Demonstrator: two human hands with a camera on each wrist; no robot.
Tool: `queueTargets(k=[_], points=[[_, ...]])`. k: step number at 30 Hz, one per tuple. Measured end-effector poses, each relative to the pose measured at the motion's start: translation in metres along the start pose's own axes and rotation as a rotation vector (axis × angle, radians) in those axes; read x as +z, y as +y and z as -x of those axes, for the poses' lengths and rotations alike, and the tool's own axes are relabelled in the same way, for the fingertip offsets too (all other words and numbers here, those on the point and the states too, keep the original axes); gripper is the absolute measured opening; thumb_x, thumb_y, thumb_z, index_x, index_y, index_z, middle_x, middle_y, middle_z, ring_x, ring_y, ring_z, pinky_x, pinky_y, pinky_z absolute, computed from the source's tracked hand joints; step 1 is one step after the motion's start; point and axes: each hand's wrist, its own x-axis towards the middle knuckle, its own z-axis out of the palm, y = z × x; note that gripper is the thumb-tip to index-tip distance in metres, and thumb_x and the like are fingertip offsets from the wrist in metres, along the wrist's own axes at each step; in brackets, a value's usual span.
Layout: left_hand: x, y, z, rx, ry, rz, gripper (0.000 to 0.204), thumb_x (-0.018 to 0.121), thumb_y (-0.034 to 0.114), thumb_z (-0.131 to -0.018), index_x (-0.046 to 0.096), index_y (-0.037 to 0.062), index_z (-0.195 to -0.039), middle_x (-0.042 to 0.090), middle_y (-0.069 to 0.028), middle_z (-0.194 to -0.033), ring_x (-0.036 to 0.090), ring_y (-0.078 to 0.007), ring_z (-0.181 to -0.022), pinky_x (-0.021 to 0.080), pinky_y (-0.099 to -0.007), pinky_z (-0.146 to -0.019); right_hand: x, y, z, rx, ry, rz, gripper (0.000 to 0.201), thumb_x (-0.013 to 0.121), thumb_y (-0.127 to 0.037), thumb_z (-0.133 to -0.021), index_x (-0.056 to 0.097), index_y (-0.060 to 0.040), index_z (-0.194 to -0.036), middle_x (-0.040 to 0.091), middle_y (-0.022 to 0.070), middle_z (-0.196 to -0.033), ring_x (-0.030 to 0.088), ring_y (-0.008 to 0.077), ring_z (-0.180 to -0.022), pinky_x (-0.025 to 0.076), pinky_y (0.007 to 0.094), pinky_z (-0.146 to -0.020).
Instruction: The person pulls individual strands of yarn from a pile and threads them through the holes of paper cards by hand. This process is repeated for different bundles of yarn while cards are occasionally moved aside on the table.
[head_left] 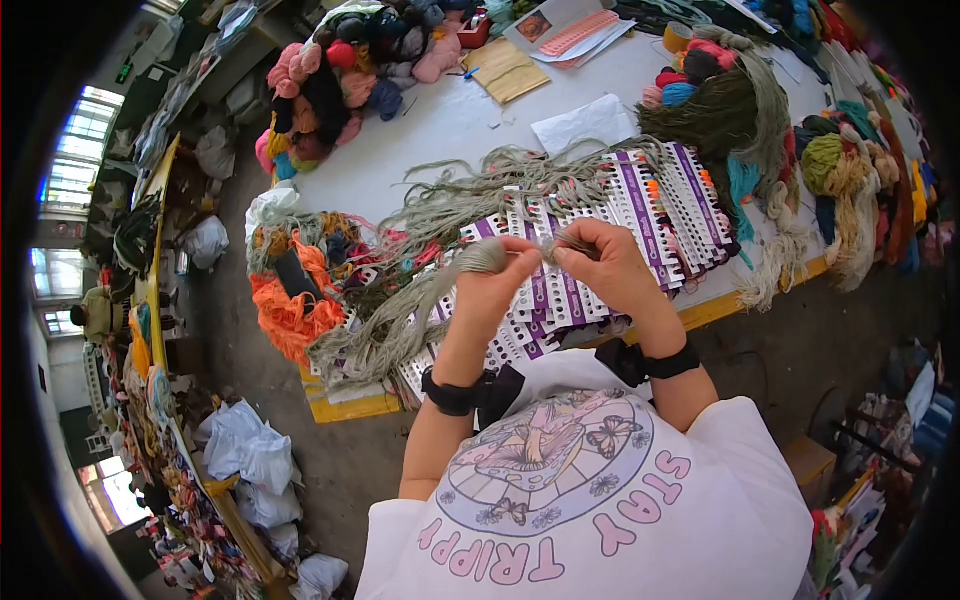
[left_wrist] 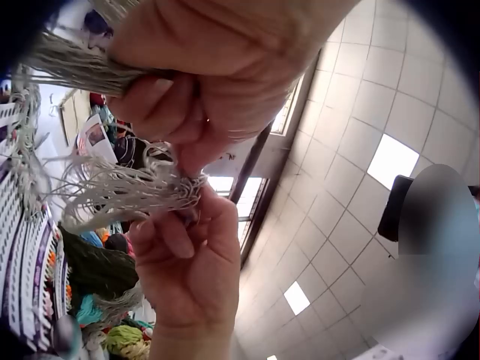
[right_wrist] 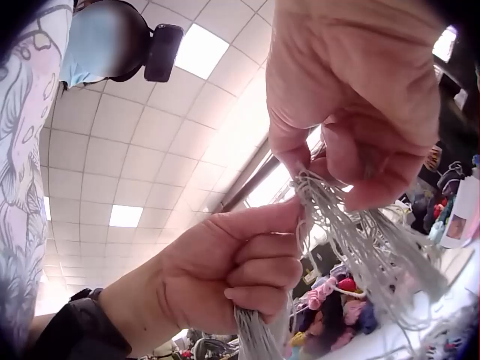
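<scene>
Nearest is a white printed T-shirt (head_left: 560,490); ahead of it, the left hand (head_left: 488,297) and right hand (head_left: 612,265) meet, fingertips close together; the left grip curls round a grey-green yarn bundle (head_left: 480,257) while its thumb and forefinger pinch looped yarn ends (left_wrist: 135,187); the right grip pinches those same ends, which sit between the hands, above purple-and-white punched cards (head_left: 640,215); loose grey-green strands drape over these cards on the surface (head_left: 425,125); farther off lie a white sheet (head_left: 585,123) and a brown envelope (head_left: 505,72).
</scene>
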Motion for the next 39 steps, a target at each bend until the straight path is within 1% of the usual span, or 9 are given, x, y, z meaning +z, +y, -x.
queueTargets(k=[7,13,16,20,22,23,27,33,39], points=[[0.002,0.002,0.002,-0.004,-0.081,-0.027,0.015,0.056,0.014,-0.080,0.055,0.0027,-0.090,0.046,0.0072,-0.058,0.035,0.0007,-0.047,0.027,-0.0156,-0.041,0.003,-0.004,-0.002,0.042,-0.073,-0.213,0.010,0.059,-0.010,-0.074,0.057,0.0002,-0.076,0.049,-0.0027,-0.062,0.042,0.0027,-0.056,0.035,0.0198,-0.048],[-0.026,0.005,-0.001,-0.211,-0.331,0.975,0.006,0.046,0.015,-0.086,0.049,0.0097,-0.084,0.023,0.0083,-0.046,0.017,-0.0029,-0.037,0.016,-0.0186,-0.034,-0.004,0.013,-0.011,-0.232,0.260,0.512,0.010,0.060,-0.011,-0.071,0.058,-0.0025,-0.076,0.054,0.0052,-0.066,0.051,0.0142,-0.054,0.041,0.0267,-0.050],[-0.035,0.006,-0.002,-0.218,-0.335,0.933,0.006,0.044,0.015,-0.087,0.048,0.0110,-0.086,0.021,0.0084,-0.047,0.018,-0.0032,-0.037,0.017,-0.0183,-0.034,-0.005,0.009,-0.010,-0.110,0.206,0.361,0.011,0.062,-0.015,-0.070,0.059,-0.0052,-0.074,0.055,0.0063,-0.067,0.054,0.0204,-0.057,0.042,0.0295,-0.052],[-0.048,0.019,0.005,-0.211,-0.275,0.808,0.014,0.042,0.020,-0.089,0.048,0.0091,-0.095,0.021,0.0082,-0.048,0.019,-0.0030,-0.038,0.017,-0.0187,-0.034,0.007,0.026,-0.010,-0.334,0.007,0.650,0.019,0.064,-0.023,-0.070,0.061,-0.0064,-0.079,0.056,0.0066,-0.071,0.054,0.0191,-0.057,0.042,0.0281,-0.053],[-0.093,0.037,0.008,-0.048,-0.201,0.943,0.024,0.038,0.024,-0.091,0.047,0.0064,-0.104,0.021,0.0075,-0.049,0.020,-0.0028,-0.039,0.016,-0.0192,-0.035,-0.032,0.075,-0.030,-0.092,-0.065,0.504,0.021,0.062,-0.023,-0.073,0.061,-0.0058,-0.084,0.059,0.0043,-0.076,0.054,0.0159,-0.058,0.043,0.0264,-0.051],[-0.130,0.043,0.009,0.036,-0.327,1.099,0.030,0.034,0.026,-0.092,0.046,0.0048,-0.110,0.022,0.0064,-0.049,0.022,-0.0027,-0.040,0.016,-0.0199,-0.035,-0.068,0.082,-0.040,0.337,-0.004,0.242,0.020,0.059,-0.023,-0.076,0.062,-0.0055,-0.086,0.060,0.0017,-0.081,0.055,0.0131,-0.060,0.042,0.0239,-0.046],[-0.273,0.053,0.056,0.258,0.331,0.847,0.027,0.033,0.027,-0.092,0.048,0.0079,-0.080,0.017,0.0058,-0.049,0.014,-0.0046,-0.039,0.014,-0.0199,-0.035,-0.242,0.148,-0.027,0.261,0.364,-1.349,0.017,0.054,-0.011,-0.083,0.050,-0.0046,-0.097,0.034,-0.0047,-0.054,0.030,0.0026,-0.043,0.031,0.0134,-0.041],[-0.411,0.011,0.129,0.181,1.343,0.083,0.024,0.037,0.030,-0.087,0.044,0.0091,-0.077,0.024,0.0050,-0.048,0.021,-0.0065,-0.037,0.017,-0.0224,-0.032,-0.383,0.167,0.029,0.072,0.893,-1.047,0.014,0.048,-0.012,-0.087,0.048,-0.0016,-0.095,0.026,-0.0037,-0.049,0.023,0.0068,-0.038,0.044,0.0232,-0.056],[-0.525,0.010,0.222,0.233,1.793,0.118,0.024,0.040,0.024,-0.083,0.048,0.0082,-0.067,0.026,0.0030,-0.047,0.024,-0.0096,-0.037,0.023,-0.0267,-0.034,-0.454,0.139,0.073,-0.074,1.229,-0.782,0.016,0.047,-0.016,-0.087,0.049,-0.0034,-0.097,0.023,-0.0036,-0.051,0.023,0.0085,-0.036,0.050,0.0307,-0.065]])
